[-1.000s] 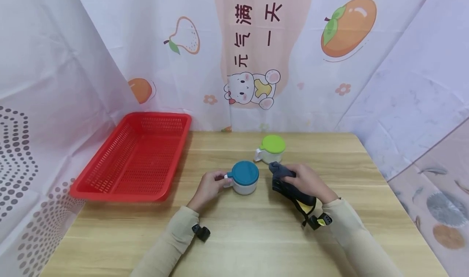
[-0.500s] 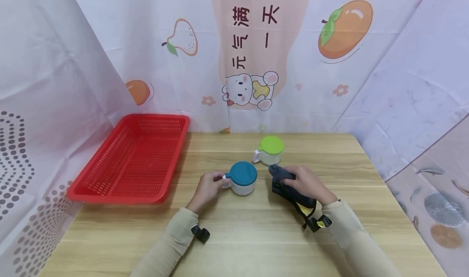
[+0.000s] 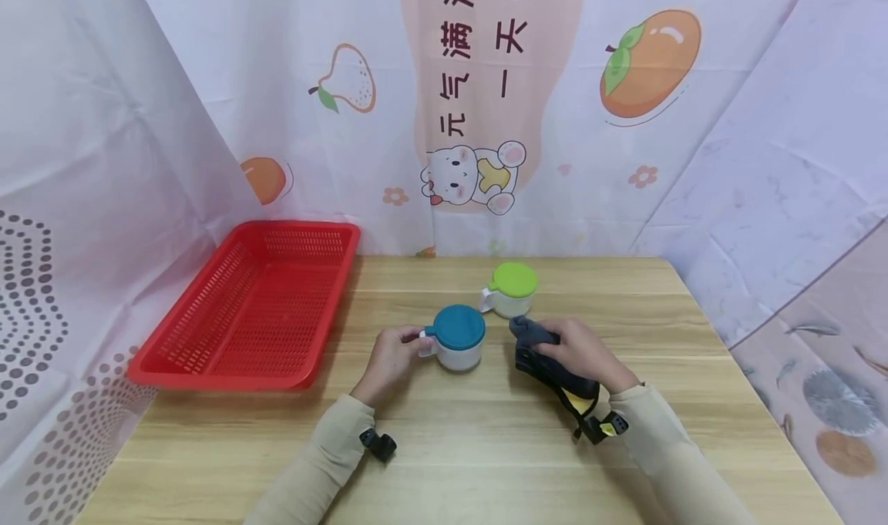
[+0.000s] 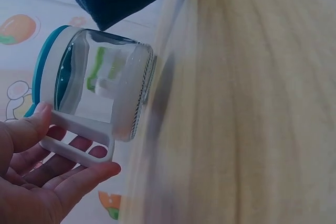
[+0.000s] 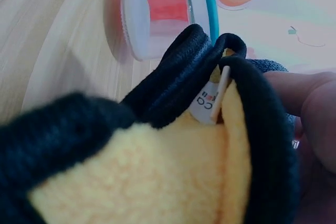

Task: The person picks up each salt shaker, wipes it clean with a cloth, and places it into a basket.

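A clear glass seasoning jar with a blue lid (image 3: 461, 328) is upright, its base close over the wooden table. My left hand (image 3: 391, 361) holds it by the white side handle (image 4: 79, 153), thumb by the lid and fingers around the handle's loop. To the right of the jar, my right hand (image 3: 581, 351) grips a bunched dark cloth (image 3: 531, 332). Its yellow fleecy side (image 5: 152, 171) and a white label (image 5: 203, 103) show in the right wrist view. A similar jar with a green lid (image 3: 516, 280) stands just behind.
A red perforated plastic basket (image 3: 326, 309) sits at the table's left back. Behind the wooden table (image 3: 479, 463) hangs a white printed curtain (image 3: 333, 155), and further sheets close off both sides.
The head view has shifted slightly, so the background sits a little lower. Both hands keep their hold on the jar and the cloth, nearly still.
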A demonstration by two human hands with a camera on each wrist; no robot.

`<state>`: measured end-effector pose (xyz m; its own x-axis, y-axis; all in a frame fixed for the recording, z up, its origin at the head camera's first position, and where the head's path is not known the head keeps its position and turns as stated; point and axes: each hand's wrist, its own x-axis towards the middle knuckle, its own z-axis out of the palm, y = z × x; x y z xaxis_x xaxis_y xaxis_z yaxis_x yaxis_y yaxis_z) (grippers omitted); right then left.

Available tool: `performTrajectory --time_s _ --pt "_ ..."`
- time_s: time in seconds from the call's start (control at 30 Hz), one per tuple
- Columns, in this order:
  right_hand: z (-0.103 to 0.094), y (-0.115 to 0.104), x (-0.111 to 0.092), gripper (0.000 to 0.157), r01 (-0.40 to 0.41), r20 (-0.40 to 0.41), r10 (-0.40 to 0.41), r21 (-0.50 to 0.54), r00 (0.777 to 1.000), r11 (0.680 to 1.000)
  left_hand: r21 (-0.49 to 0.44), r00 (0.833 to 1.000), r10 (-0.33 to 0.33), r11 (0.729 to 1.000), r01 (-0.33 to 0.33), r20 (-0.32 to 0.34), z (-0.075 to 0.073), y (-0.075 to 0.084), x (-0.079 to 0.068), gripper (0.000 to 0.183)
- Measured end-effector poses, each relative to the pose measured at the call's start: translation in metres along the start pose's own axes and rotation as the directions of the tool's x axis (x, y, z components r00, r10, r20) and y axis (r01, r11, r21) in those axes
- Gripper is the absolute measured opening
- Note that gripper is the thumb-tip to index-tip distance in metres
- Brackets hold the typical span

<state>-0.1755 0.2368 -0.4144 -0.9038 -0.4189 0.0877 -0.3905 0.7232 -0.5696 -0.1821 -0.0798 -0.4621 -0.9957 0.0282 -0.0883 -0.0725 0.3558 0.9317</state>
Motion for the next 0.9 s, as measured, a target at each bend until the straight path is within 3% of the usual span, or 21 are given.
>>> performTrajectory --time_s 0.33,0.67,0.9 --pt "0.001 0.002 -0.002 0.025 0.006 -0.006 -0.006 -0.005 1.000 1.000 -0.039 1.000 -0.023 0.999 0.023 -0.002 -0.006 0.009 0.000 0.018" --pt "-0.001 0.002 -0.004 0.026 0.007 -0.003 -0.007 0.005 1.000 1.000 0.016 0.997 0.001 1.000 0.000 -0.076 -0.011 0.023 0.007 0.017" --pt "-0.003 0.001 -0.006 0.027 -0.002 -0.008 0.002 0.007 1.000 1.000 0.019 0.998 -0.017 1.000 0.018 -0.063 -0.017 0.031 0.006 0.023"
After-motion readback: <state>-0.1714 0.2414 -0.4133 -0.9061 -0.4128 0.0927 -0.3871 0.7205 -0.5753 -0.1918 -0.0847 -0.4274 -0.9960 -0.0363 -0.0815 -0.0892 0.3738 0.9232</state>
